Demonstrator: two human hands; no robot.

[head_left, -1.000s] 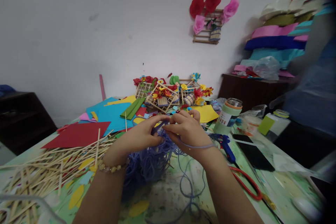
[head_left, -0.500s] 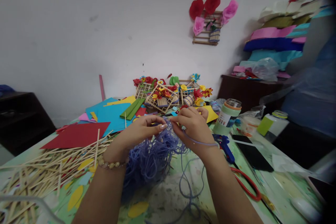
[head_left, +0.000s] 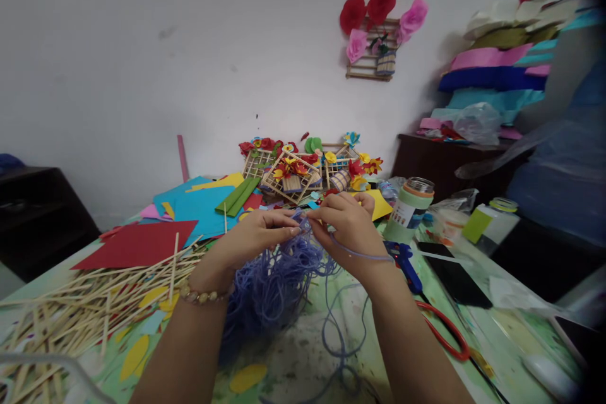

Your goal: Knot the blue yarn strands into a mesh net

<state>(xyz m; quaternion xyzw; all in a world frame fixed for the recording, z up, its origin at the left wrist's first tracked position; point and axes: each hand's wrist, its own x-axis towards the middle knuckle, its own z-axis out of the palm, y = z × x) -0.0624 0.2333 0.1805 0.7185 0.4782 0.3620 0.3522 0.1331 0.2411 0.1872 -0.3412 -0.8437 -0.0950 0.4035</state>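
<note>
A tangled heap of purple-blue yarn [head_left: 269,287] hangs and lies between my forearms at the middle of the table. My left hand [head_left: 260,233] pinches yarn at the top of the tangle, its thumb and fingers pressed together. Close beside it, my right hand [head_left: 343,224] also pinches the yarn, with its fingers curled. One strand crosses the back of my right hand to the wrist, and loose loops trail down on the table. The exact strands between the fingertips are too small to tell.
Thin wooden sticks [head_left: 89,297] and red paper [head_left: 137,245] lie at left. Small lattices with paper flowers [head_left: 291,173] stand behind my hands. At right are a jar [head_left: 409,208], a blue glue gun [head_left: 407,265], a black phone [head_left: 454,278] and red-handled scissors [head_left: 447,328].
My left fingers have shifted slightly at the yarn, with the thumb a little straighter. My right hand has barely moved and keeps its pinch.
</note>
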